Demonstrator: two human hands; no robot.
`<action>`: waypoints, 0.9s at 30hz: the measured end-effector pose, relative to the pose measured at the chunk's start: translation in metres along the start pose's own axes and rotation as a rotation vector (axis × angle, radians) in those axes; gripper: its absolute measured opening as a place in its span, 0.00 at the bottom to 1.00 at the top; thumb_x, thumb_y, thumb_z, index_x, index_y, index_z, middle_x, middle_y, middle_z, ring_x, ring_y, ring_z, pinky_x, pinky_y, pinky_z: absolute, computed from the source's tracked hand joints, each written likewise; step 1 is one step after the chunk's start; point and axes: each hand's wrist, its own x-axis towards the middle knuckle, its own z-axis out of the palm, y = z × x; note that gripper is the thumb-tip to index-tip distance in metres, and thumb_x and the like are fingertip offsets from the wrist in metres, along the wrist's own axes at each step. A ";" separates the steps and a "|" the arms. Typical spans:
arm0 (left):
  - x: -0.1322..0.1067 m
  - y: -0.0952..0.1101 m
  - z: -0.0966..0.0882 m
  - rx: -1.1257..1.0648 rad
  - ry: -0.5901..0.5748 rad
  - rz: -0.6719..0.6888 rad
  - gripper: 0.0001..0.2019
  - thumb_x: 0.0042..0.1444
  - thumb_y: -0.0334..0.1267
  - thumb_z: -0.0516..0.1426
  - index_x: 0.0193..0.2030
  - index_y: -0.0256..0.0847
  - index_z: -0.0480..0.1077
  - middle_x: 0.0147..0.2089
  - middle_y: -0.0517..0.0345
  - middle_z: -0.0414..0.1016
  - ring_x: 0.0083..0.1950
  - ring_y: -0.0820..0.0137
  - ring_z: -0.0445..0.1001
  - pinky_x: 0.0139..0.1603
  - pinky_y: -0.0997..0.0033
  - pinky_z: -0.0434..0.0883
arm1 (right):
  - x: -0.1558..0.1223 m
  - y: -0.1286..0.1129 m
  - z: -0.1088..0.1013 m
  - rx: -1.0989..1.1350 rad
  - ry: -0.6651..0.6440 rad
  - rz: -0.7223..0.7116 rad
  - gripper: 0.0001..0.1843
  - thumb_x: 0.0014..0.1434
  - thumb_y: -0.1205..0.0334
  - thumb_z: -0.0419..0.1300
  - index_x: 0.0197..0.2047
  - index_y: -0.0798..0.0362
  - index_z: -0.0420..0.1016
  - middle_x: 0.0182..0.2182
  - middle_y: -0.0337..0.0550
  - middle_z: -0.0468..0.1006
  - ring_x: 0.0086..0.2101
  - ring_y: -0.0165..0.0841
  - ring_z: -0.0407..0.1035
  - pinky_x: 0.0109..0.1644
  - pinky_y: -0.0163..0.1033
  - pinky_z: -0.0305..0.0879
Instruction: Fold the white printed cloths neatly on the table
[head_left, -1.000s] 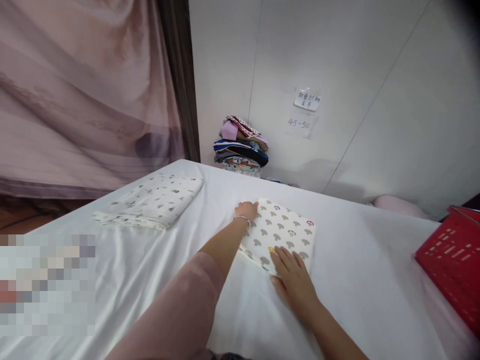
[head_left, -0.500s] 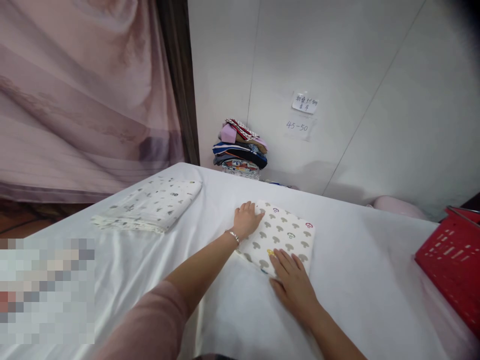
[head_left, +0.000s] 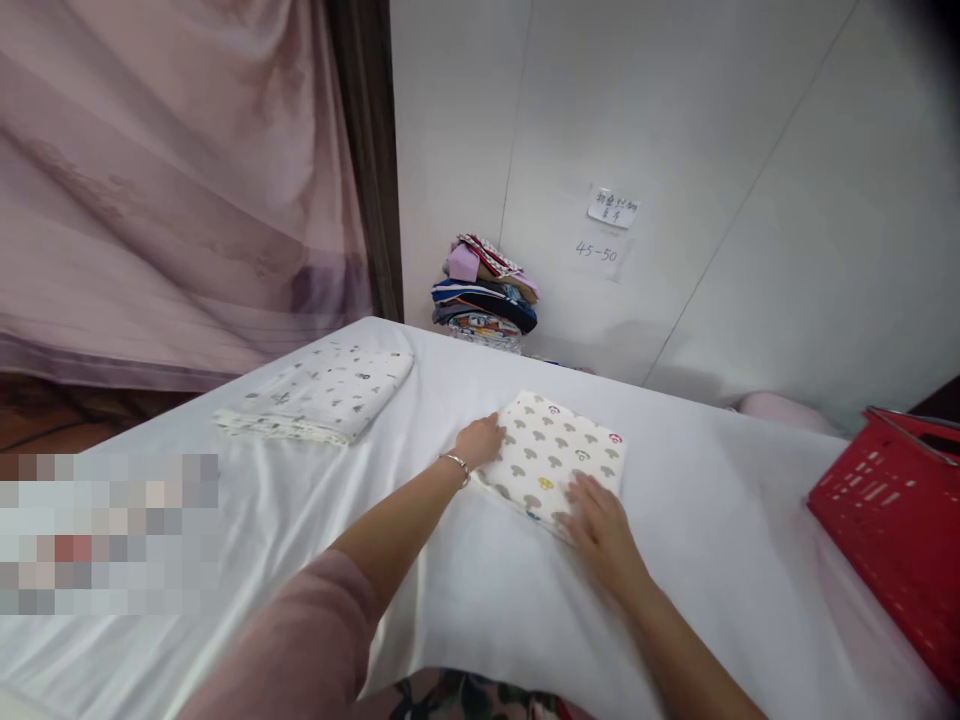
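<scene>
A folded white cloth with a print of grey mushrooms (head_left: pixel 555 440) lies flat on the white-covered table (head_left: pixel 720 540). At its left edge rests my left hand (head_left: pixel 481 441), wearing a bracelet, with the fingers stretched over the fabric. My right hand (head_left: pixel 602 528) is open at the near right corner of the cloth, fingers spread and slightly blurred. Whether its palm presses on the fabric or only hovers I cannot tell. Farther left lies a second folded white cloth (head_left: pixel 330 393) with small dark prints, untouched by either hand.
A red plastic basket (head_left: pixel 885 510) stands at the right side. Behind the table's far edge rises a stack of folded fabrics (head_left: pixel 487 290) against the white wall (head_left: pixel 645 110). A pink curtain (head_left: pixel 172 200) hangs at the left. Part of the left foreground is pixelated.
My left hand has slid left from the top of the mushroom cloth to its edge. My right hand has shifted right, toward the cloth's side. The view has moved slightly.
</scene>
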 end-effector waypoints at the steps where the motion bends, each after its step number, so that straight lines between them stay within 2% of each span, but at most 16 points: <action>1: -0.003 -0.003 -0.001 0.011 0.006 -0.018 0.19 0.62 0.43 0.40 0.50 0.39 0.65 0.51 0.45 0.69 0.52 0.58 0.67 0.48 0.60 0.65 | 0.000 0.003 -0.002 0.066 0.045 0.111 0.27 0.59 0.49 0.48 0.58 0.53 0.62 0.62 0.47 0.54 0.61 0.40 0.45 0.63 0.51 0.45; 3: -0.009 -0.005 -0.002 0.023 0.025 -0.052 0.20 0.62 0.42 0.39 0.46 0.36 0.68 0.50 0.41 0.69 0.51 0.57 0.68 0.47 0.59 0.65 | 0.001 0.008 -0.003 0.208 0.084 0.330 0.31 0.57 0.46 0.48 0.58 0.55 0.61 0.63 0.47 0.50 0.62 0.41 0.44 0.63 0.48 0.48; 5: -0.020 -0.002 0.002 0.018 0.037 -0.071 0.19 0.63 0.41 0.40 0.44 0.35 0.68 0.50 0.39 0.68 0.49 0.57 0.69 0.46 0.59 0.65 | 0.006 0.015 -0.005 0.318 0.076 0.477 0.34 0.55 0.44 0.50 0.60 0.54 0.60 0.64 0.46 0.49 0.61 0.40 0.45 0.62 0.45 0.49; 8: -0.046 0.007 0.013 -0.019 0.013 -0.035 0.16 0.62 0.40 0.43 0.42 0.35 0.69 0.46 0.40 0.71 0.48 0.60 0.70 0.46 0.64 0.65 | 0.016 0.034 -0.012 0.364 0.099 0.554 0.34 0.51 0.45 0.53 0.58 0.55 0.62 0.63 0.47 0.49 0.61 0.41 0.47 0.62 0.43 0.49; 11: -0.080 0.012 0.025 -0.096 -0.033 0.019 0.18 0.61 0.44 0.43 0.37 0.37 0.70 0.40 0.48 0.74 0.42 0.64 0.73 0.41 0.69 0.66 | 0.026 0.063 -0.026 0.306 0.095 0.602 0.31 0.51 0.48 0.52 0.55 0.56 0.66 0.59 0.49 0.59 0.57 0.42 0.55 0.60 0.45 0.52; 14: -0.106 0.011 0.029 -0.237 -0.061 0.036 0.19 0.58 0.51 0.44 0.34 0.40 0.70 0.38 0.52 0.75 0.38 0.64 0.73 0.35 0.70 0.66 | 0.031 0.087 -0.035 0.222 0.009 0.593 0.30 0.50 0.49 0.53 0.55 0.54 0.67 0.52 0.49 0.69 0.52 0.42 0.63 0.56 0.46 0.58; 16: -0.113 0.010 0.027 -0.305 -0.070 0.013 0.19 0.56 0.52 0.46 0.32 0.40 0.69 0.37 0.52 0.75 0.37 0.63 0.73 0.33 0.70 0.65 | 0.031 0.094 -0.035 0.166 -0.024 0.569 0.31 0.51 0.48 0.53 0.56 0.53 0.65 0.51 0.48 0.70 0.51 0.42 0.64 0.56 0.46 0.58; 23: -0.108 0.007 0.029 -0.395 -0.040 -0.009 0.17 0.53 0.51 0.49 0.29 0.40 0.69 0.33 0.53 0.74 0.34 0.64 0.72 0.31 0.70 0.63 | 0.020 0.097 -0.028 0.034 -0.038 0.526 0.31 0.55 0.47 0.48 0.59 0.53 0.61 0.53 0.48 0.68 0.52 0.41 0.63 0.56 0.48 0.58; 27: -0.098 -0.001 0.033 -0.468 -0.007 -0.014 0.18 0.53 0.52 0.49 0.35 0.41 0.70 0.36 0.54 0.75 0.36 0.65 0.72 0.33 0.71 0.64 | 0.021 0.082 -0.032 -0.119 0.003 0.360 0.29 0.55 0.51 0.48 0.56 0.57 0.64 0.57 0.53 0.62 0.57 0.43 0.56 0.59 0.49 0.54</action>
